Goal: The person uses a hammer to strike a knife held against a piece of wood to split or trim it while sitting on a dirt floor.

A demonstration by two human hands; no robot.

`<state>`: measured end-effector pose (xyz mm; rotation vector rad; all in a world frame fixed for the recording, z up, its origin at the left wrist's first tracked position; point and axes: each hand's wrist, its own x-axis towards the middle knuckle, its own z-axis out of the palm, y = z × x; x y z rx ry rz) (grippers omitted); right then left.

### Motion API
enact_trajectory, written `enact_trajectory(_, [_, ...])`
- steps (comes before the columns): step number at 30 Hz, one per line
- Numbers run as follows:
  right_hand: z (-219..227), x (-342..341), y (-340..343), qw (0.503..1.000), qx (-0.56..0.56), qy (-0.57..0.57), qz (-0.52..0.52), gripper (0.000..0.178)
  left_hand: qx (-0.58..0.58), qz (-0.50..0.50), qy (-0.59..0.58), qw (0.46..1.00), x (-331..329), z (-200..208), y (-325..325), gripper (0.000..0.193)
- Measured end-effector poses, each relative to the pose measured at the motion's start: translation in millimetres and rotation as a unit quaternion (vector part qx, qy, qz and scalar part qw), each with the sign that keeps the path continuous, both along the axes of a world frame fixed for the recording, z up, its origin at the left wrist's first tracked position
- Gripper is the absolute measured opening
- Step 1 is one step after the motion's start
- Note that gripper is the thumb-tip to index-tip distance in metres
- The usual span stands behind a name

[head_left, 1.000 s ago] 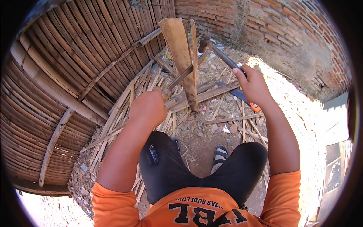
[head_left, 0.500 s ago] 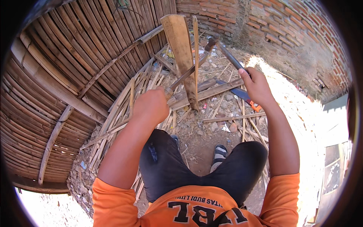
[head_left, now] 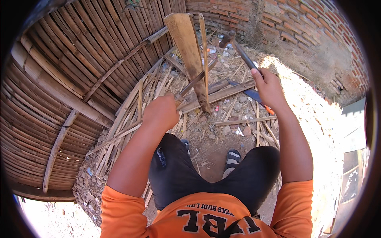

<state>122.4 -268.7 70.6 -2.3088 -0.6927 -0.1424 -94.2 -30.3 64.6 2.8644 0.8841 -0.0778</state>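
Note:
My left hand is closed round the handle of a long-bladed knife. The blade sits in a split in an upright bamboo piece, with a thin strip parted from its right side. In my right hand is a hammer, its head raised above and to the right of the blade's tip, apart from it. The bamboo's lower end stands on the ground beside a wooden piece lying there.
A saw with an orange handle lies partly under the wood. Many split bamboo strips are heaped at the left, by a slatted bamboo wall. A brick wall stands at the back right. Stones and litter cover the ground.
The hammer has lifted away from the knife's tip, up and slightly right. The blade sits a little lower in the split, and the view has shifted slightly.

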Motion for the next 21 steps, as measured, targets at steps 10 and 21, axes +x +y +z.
enact_trajectory(10, [-41,-11,9,0.998,-0.021,-0.035,0.054,0.045,-0.001,-0.025,-0.014,1.0,7,-3,-9,0.029])
enact_trajectory(21, [-16,-7,19,0.98,0.185,-0.065,0.017,0.048,-0.012,0.003,-0.006,1.0,8,-23,-2,0.026])
